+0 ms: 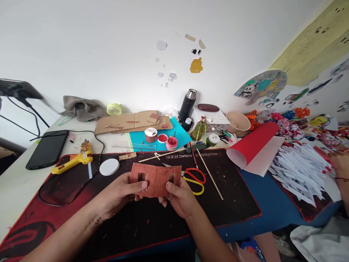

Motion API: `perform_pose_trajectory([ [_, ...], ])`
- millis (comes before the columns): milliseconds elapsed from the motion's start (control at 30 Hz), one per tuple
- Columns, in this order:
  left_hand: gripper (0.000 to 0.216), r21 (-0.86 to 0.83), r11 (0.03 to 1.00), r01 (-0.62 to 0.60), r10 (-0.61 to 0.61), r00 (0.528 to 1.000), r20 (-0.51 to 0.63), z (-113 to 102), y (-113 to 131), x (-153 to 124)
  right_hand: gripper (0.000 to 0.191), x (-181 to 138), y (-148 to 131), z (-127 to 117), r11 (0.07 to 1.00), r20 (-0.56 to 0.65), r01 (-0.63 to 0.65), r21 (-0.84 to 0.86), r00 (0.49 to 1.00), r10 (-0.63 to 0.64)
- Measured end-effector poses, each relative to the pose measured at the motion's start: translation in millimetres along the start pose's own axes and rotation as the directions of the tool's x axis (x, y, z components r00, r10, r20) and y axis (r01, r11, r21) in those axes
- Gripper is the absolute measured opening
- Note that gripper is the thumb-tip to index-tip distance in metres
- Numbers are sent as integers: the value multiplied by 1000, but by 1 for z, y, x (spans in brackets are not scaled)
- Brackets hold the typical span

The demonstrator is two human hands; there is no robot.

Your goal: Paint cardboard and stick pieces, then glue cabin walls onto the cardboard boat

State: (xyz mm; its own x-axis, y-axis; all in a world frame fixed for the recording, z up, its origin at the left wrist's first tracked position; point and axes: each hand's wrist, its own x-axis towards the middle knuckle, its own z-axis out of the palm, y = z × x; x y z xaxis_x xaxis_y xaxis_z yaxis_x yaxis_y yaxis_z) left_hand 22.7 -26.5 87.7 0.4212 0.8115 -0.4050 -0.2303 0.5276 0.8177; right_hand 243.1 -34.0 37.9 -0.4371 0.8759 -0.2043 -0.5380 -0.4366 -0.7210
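Observation:
Both my hands hold up a red-brown painted cardboard piece (156, 178) with notches cut in it, above the black and red desk mat (231, 196). My left hand (120, 193) grips its left lower edge, thumb on the front. My right hand (181, 196) grips its right lower edge, thumb on the front too. Scissors with red and yellow handles (195, 179) lie on the mat just right of the piece. A white round lid (109, 167) lies to the left.
A yellow glue gun (73, 160) with its cord lies at left, near a black tablet (47, 148). Thin wooden sticks (209, 174), paint pots (167, 140), flat cardboard (131, 122) and a flask (187, 104) sit behind. Red paper (253, 143) and white paper strips (300, 171) lie right, beside another person's hand (340, 163).

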Motion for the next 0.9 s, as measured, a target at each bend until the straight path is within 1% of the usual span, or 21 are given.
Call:
perform_pose_trajectory([
  [133, 48, -65, 998, -2, 4, 999, 32, 0, -6, 2, 52, 0, 8, -1, 999, -3, 7, 31, 1000, -7],
  [300, 47, -207, 978, -33, 50, 996, 75, 8, -19, 8, 53, 2, 17, 5, 995, -15, 35, 93, 999, -34],
  [400, 52, -253, 967, -36, 52, 997, 57, 9, -26, 11, 54, 5, 20, 7, 990, -31, 39, 133, 999, -35],
  [467, 51, -220, 975, -32, 39, 999, 29, 5, -25, 10, 53, 7, 19, 6, 989, -50, 47, 139, 998, -41],
  [533, 51, -144, 989, -43, 48, 998, 31, -1, -18, 6, 50, 6, 15, 4, 994, -52, 48, 99, 998, -43],
  [567, 54, -104, 993, -54, 60, 997, 54, -4, -13, 4, 49, 5, 12, 3, 997, -44, 46, 64, 998, -43],
  [633, 61, -60, 996, -59, 67, 987, 143, -7, -1, -1, 47, 3, 7, 1, 999, -13, 38, -9, 999, -38],
  [667, 60, -45, 998, -45, 53, 982, 183, -8, 5, -3, 47, 1, 5, 1, 999, 3, 33, -40, 999, -33],
  [733, 53, -4, 1000, -6, 6, 976, 216, -7, 14, -4, 47, -1, 3, 1, 996, 31, 31, -80, 999, -29],
  [767, 50, 17, 1000, 11, -14, 978, 206, -6, 17, -5, 47, -2, 3, 0, 995, 45, 33, -95, 999, -29],
  [833, 48, 40, 999, 25, -30, 989, 146, -4, 20, -4, 49, -2, 4, -1, 992, 61, 41, -117, 998, -34],
  [900, 49, 30, 999, 27, -29, 997, 72, -3, 19, -3, 50, -2, 3, -3, 991, 28, 55, -123, 998, -52],
])
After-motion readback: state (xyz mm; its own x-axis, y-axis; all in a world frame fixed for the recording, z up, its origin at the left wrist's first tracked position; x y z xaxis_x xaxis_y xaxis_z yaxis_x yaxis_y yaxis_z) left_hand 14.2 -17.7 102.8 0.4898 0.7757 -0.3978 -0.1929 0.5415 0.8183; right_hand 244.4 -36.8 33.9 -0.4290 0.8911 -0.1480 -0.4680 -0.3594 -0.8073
